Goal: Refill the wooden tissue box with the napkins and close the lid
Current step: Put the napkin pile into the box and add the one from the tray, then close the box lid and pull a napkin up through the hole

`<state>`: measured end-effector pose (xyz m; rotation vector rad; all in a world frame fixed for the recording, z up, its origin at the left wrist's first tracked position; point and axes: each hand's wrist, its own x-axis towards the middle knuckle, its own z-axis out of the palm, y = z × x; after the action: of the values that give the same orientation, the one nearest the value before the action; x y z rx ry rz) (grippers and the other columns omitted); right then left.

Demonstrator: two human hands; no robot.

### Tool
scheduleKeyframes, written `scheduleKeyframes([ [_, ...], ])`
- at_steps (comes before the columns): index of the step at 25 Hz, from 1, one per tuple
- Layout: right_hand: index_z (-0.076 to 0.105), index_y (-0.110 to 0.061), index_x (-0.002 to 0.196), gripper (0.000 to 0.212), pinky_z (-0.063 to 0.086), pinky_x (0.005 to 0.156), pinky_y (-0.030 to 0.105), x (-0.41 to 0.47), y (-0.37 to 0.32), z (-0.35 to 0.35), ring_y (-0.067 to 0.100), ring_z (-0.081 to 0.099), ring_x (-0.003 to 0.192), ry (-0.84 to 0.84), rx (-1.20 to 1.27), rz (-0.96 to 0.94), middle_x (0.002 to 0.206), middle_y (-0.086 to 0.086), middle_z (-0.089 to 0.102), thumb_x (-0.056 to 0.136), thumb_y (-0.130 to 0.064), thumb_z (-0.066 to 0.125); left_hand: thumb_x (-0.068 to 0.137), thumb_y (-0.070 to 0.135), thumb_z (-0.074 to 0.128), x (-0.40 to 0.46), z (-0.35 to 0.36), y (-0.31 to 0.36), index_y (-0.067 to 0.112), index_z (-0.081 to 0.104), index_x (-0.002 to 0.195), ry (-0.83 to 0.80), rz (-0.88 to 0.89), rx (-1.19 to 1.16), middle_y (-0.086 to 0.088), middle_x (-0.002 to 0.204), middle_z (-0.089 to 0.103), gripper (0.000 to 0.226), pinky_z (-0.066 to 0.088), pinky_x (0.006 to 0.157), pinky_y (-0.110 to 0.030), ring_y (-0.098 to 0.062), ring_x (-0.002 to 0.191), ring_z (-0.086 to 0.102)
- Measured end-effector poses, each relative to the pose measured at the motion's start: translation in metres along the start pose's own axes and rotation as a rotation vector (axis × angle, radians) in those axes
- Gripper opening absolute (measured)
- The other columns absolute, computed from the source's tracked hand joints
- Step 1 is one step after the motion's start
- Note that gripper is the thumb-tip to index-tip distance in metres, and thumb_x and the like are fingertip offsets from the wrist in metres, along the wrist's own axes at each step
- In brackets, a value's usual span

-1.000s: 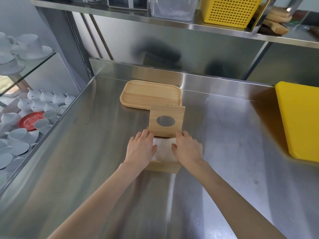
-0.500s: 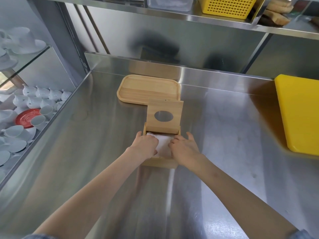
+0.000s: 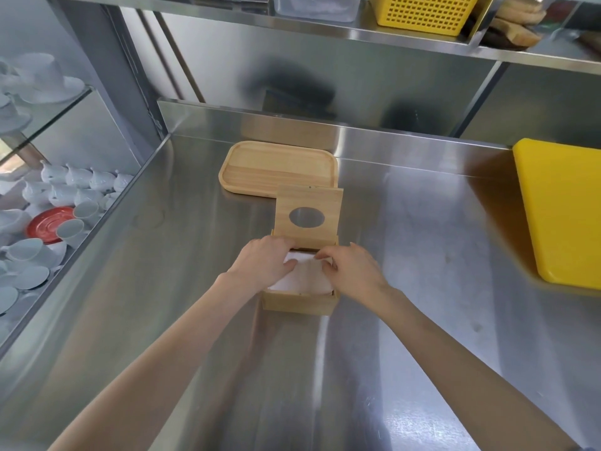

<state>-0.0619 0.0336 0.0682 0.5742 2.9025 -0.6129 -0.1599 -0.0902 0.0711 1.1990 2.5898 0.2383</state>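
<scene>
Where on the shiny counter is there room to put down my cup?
The steel counter is bare between the wooden tissue box and the yellow board, and also left of the box toward the counter's edge. The near part between the arms is bare too. It is crowded in the middle: both hands press napkins into the box, with the wooden tray just behind.

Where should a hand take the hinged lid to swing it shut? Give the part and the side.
Grip the lid by its free top edge, reaching from above and behind. It stands upright, hinged at the back wall of the wooden tissue box, so that edge gives the most leverage to tip it forward over the napkins.
</scene>
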Motion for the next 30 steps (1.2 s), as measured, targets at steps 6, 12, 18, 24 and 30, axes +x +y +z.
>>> scheduleKeyframes([
  [6,0.066,-0.012,0.106,0.023,0.053,0.087,0.038,0.009,0.011,-0.018,0.022,0.062,0.096,0.314,0.285,0.052,0.107,0.008,0.064,0.090,-0.008,0.050,0.092,0.021,0.048,0.002,-0.015,-0.008,0.017,0.054,0.123,0.286,-0.071,-0.210,0.000,0.116,0.061,0.032,0.046,0.080,-0.033,-0.022,0.105,0.058],
  [12,0.052,-0.015,0.127,0.038,0.047,0.089,0.032,0.033,0.009,-0.035,0.023,0.057,0.109,0.418,0.350,0.078,0.125,0.009,0.051,0.089,-0.011,0.054,0.092,0.023,0.051,0.022,-0.031,-0.012,0.014,0.045,0.133,0.389,-0.080,-0.181,-0.004,0.129,0.050,0.042,0.047,0.085,-0.038,-0.023,0.118,0.049],
  [18,0.046,-0.013,0.136,0.047,0.043,0.100,0.034,0.058,0.006,-0.038,0.025,0.052,0.120,0.323,0.291,0.067,0.133,0.009,0.053,0.090,-0.013,0.054,0.092,0.026,0.053,0.042,-0.042,-0.012,0.014,0.035,0.140,0.298,-0.074,-0.121,-0.005,0.139,0.043,0.053,0.044,0.094,-0.038,-0.024,0.126,0.043],
  [24,0.061,-0.009,0.117,0.031,0.052,0.094,0.037,0.068,0.011,-0.043,0.026,0.064,0.099,0.330,0.355,0.103,0.109,0.013,0.068,0.086,-0.005,0.060,0.090,0.022,0.056,0.050,-0.041,-0.015,0.013,0.045,0.128,0.272,-0.066,-0.149,-0.004,0.130,0.048,0.041,0.045,0.082,-0.037,-0.027,0.110,0.054],
  [30,0.063,-0.011,0.111,0.026,0.055,0.087,0.036,0.064,0.010,-0.048,0.025,0.065,0.093,0.325,0.368,0.113,0.102,0.012,0.069,0.086,-0.008,0.062,0.087,0.015,0.061,0.050,-0.041,-0.014,0.007,0.050,0.117,0.304,-0.053,-0.259,-0.008,0.120,0.052,0.033,0.040,0.073,-0.030,-0.028,0.092,0.056],
])
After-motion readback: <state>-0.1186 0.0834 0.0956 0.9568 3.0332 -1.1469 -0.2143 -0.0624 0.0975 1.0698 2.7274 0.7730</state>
